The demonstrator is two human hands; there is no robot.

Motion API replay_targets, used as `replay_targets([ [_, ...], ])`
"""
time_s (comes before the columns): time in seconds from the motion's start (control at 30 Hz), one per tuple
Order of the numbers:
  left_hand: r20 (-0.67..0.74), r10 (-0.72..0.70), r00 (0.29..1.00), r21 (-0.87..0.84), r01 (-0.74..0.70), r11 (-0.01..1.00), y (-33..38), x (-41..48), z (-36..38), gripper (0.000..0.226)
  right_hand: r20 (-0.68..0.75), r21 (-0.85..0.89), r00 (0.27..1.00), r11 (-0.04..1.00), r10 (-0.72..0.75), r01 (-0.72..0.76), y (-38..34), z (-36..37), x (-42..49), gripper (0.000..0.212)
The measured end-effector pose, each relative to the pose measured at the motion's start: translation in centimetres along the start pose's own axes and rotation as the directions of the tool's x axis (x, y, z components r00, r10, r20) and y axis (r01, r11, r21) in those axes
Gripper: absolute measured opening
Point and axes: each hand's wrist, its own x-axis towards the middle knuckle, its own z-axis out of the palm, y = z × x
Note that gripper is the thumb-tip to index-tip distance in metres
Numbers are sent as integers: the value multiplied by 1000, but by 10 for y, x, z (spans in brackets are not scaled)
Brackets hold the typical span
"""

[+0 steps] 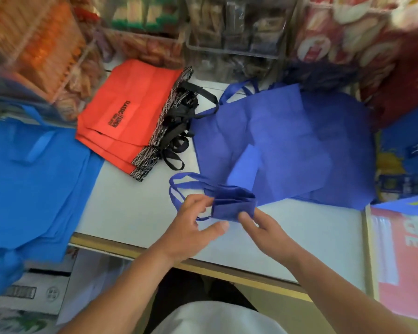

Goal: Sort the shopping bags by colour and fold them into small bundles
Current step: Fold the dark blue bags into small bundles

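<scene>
- Lying crosswise before the person, the folded indigo bundle [233,204] was held between both hands over the white counter [135,213], just in front of the flat indigo bag pile [287,145].
- Its long axis was set left to right, and the handle loops [179,186] were trailed off its left end.
- The left hand [192,226] was curled against that end, thumb stuck out below, and was the nearer to the loops.
- The right hand [263,227] was pinching the right end, thumb pressed on the front and fingers hidden behind.
- Tucking the loops in was judged to fall to the left hand.
- Orange-red bags [130,116] and bright blue bags [34,184] were stacked apart, leftward.
</scene>
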Motion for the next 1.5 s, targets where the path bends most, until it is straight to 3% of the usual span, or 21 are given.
replay_targets([
  [0.07,-5,32,999,129,-31,991,-1,13,6,37,9,103,996,990,94,-94,-5,-3,0,20],
  [0.17,-48,-60,997,260,70,963,-6,30,21,19,10,202,984,963,180,-179,-8,-2,-2,30],
  [0.23,-30,-90,996,363,95,927,-14,37,30,21,-17,179,981,966,195,-189,-7,-3,1,35],
  [0.33,-26,-133,991,434,131,891,-21,50,35,29,-141,68,985,993,102,-93,-10,-13,22,17],
  [0.37,-29,-139,990,431,137,892,-23,55,35,30,-160,36,985,998,62,-57,-11,-18,32,21],
  [0.43,-43,-123,992,423,129,897,-22,66,33,25,-174,-95,984,995,-19,2,-14,-29,54,61],
  [0.5,-101,-73,992,425,109,899,-21,76,32,22,-189,-227,980,974,-56,12,-21,-39,77,75],
  [0.6,-247,19,969,410,87,908,-20,88,32,25,-196,-333,981,939,13,-79,-21,-48,103,67],
  [0.67,-293,153,944,496,14,868,-25,84,32,33,-224,-367,974,922,44,-126,-20,-48,115,54],
  [0.73,-136,374,917,666,-195,720,-39,76,34,33,-265,-388,964,914,15,-121,-17,-44,123,38],
  [0.8,92,449,889,690,-382,615,-60,72,37,38,-289,-377,957,921,-13,-101,-13,-42,130,32],
  [0.93,290,224,930,554,-354,753,-85,70,31,65,-333,-350,940,935,-69,-56,-6,-34,134,37],
  [1.1,311,260,914,549,-396,736,-97,79,20,74,-376,-368,922,928,-93,-57,1,-30,143,39],
  [1.27,296,304,906,558,-422,715,-103,79,20,62,-403,-448,907,890,-122,-80,1,-20,143,37],
  [1.33,278,272,921,495,-380,781,-93,76,17,54,-403,-466,908,880,-114,-96,-3,-16,138,38],
  [1.43,234,77,969,285,-144,948,-66,67,4,41,-390,-268,920,960,-33,-79,-10,-14,122,40],
  [1.5,206,29,978,229,-77,970,-53,62,-1,26,-343,-149,939,985,30,-86,-11,-12,106,36],
])
